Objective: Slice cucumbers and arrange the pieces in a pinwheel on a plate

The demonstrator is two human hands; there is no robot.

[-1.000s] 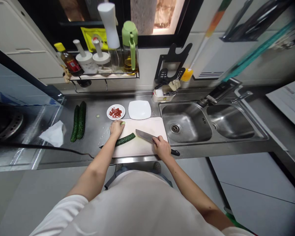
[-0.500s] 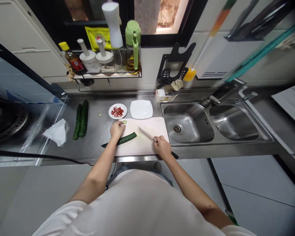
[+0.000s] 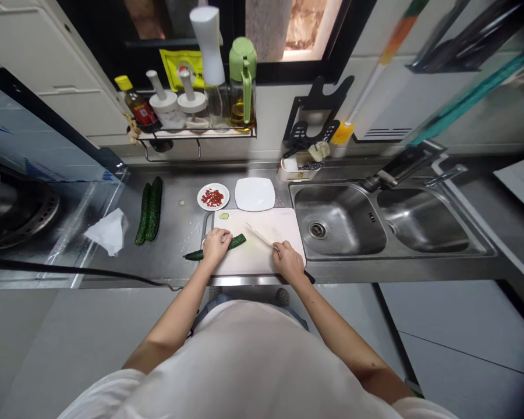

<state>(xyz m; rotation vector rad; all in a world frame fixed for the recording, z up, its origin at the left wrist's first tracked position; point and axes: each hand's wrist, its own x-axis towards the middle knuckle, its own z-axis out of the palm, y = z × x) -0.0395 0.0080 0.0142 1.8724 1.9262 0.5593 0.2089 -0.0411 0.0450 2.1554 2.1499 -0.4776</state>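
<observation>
On the white cutting board lies a dark green cucumber, its tail end past the board's left edge. My left hand is over the cucumber's middle with fingers curled onto it. A knife is in my right hand, its blade pointing up and left, clear of the cucumber; the black handle sticks out below the palm. Pale green slices rest at the board's upper left corner. Behind the board are a small plate of chopped red pieces and a white square plate.
Two whole cucumbers and a crumpled white cloth or tissue lie on the left counter. A double sink is at the right. A rack with bottles and jars hangs on the wall. A utensil holder stands behind the sink.
My left hand has moved down from beside the slices onto the cucumber. The knife blade has turned and now shows more edge-on. The whole view has shifted slightly.
</observation>
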